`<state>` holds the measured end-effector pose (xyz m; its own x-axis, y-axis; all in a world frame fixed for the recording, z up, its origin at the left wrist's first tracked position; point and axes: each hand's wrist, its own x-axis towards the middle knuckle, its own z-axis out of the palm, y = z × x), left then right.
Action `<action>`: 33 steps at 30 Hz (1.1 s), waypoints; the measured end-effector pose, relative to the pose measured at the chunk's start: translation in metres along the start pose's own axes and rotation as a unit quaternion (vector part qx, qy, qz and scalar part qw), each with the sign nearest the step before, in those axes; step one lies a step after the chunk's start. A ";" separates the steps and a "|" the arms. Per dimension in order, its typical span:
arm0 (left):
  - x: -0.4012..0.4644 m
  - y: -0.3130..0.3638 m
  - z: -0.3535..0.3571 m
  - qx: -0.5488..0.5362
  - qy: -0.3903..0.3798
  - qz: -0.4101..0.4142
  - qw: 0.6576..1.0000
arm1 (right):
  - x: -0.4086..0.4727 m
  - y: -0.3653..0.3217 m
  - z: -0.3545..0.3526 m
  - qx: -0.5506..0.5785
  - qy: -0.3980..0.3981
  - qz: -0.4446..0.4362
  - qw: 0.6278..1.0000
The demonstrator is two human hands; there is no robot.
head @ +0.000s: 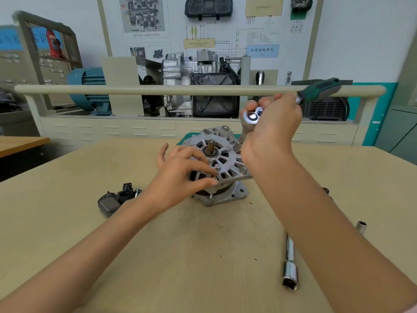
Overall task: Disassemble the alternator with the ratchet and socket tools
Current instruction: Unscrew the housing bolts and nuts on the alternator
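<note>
Loosening a housing bolt, the right hand (274, 123) grips the ratchet (316, 92) above the centre-frame alternator (222, 159) while left hand (180, 175) fingertips pinch its near rim; next, probably, lifting the bolt out.

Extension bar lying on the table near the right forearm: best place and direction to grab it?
Grip the extension bar at its slim middle shank, from above, fingers across its width. It lies flat on the table, so only the top and sides are free. The fat socket end nearest the camera looks harder to pinch. The right hand holds the ratchet, so it is not free.
</note>
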<state>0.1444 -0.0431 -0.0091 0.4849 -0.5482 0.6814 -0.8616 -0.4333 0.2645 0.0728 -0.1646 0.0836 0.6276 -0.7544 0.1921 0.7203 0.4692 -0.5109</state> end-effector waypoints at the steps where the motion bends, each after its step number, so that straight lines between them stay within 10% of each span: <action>1: 0.001 0.002 0.001 0.011 -0.004 -0.007 1.000 | 0.002 -0.003 -0.002 0.001 0.004 -0.004 1.000; 21: 0.003 0.018 0.011 0.136 0.074 -0.002 0.988 | 0.020 0.005 -0.056 0.028 0.105 0.047 0.993; 33: 0.026 0.019 -0.001 0.355 -0.119 0.183 0.909 | 0.022 0.015 -0.077 0.024 0.128 0.060 0.990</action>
<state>0.1410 -0.0650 0.0141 0.2764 -0.8512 0.4461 -0.6983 -0.4968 -0.5153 0.0747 -0.2092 0.0159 0.6184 -0.7808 -0.0885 0.6622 0.5785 -0.4762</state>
